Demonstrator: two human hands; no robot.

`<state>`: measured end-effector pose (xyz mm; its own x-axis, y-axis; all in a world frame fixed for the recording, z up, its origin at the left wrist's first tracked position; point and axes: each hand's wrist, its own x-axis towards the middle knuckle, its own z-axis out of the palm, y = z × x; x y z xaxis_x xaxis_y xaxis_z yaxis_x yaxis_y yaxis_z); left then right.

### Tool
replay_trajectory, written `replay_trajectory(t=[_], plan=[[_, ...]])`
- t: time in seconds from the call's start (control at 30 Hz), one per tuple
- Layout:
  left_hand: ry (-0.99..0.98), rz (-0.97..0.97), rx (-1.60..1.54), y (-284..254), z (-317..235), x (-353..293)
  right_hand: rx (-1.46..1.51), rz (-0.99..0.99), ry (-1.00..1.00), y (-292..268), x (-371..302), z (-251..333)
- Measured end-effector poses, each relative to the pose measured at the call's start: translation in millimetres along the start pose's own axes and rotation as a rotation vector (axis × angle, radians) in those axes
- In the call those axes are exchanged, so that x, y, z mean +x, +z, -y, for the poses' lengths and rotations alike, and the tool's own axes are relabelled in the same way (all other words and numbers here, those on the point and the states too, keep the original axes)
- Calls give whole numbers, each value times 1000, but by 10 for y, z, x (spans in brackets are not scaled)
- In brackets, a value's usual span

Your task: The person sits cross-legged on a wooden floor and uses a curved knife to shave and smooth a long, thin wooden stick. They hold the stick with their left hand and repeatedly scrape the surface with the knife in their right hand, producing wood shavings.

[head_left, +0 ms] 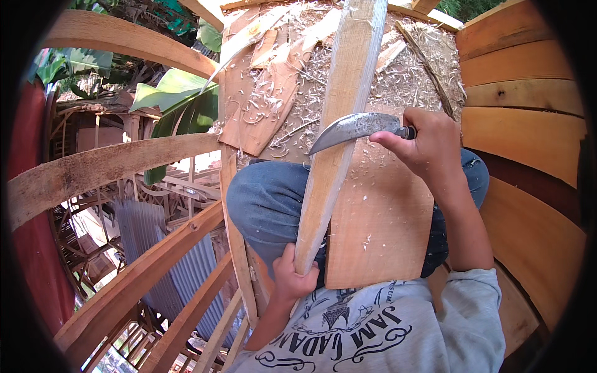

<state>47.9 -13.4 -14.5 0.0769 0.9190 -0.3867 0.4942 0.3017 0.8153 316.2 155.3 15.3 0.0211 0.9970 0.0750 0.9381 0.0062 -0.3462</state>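
Observation:
My left hand point(293, 273) is wrapped round the near end of a long wooden plank point(339, 118), which runs away from me over my left thigh to the far edge of the platform. My right hand point(429, 143) grips the dark handle of a curved knife point(354, 129), its thumb stretched along the base of the blade. The broad, stained blade lies across the plank, its tip pointing left; whether its edge bites into the wood cannot be told. A flat, wide board point(379, 230) rests between my knees, beneath and right of the plank, with small shavings on it.
Curled shavings point(305, 81) cover the platform ahead, around a loose board piece point(267, 105) and a thin dark stick point(429, 68). Wooden rails point(118, 155) line the open left side, with banana leaves point(180, 93) and corrugated sheets point(193, 273) beyond. A plank wall point(522, 130) closes the right.

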Motion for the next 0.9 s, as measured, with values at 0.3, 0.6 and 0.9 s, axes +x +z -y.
replay_trajectory(t=[0.3,0.6,0.9], plan=[[54,-26,-1,11,11,29,-69,-121,149,27,500,-354],[8,11,-70,-56,-15,46,41,-99,541,-2,891,-1172],[8,-30,-17,-14,21,20,134,118,83,-8,-414,174]])
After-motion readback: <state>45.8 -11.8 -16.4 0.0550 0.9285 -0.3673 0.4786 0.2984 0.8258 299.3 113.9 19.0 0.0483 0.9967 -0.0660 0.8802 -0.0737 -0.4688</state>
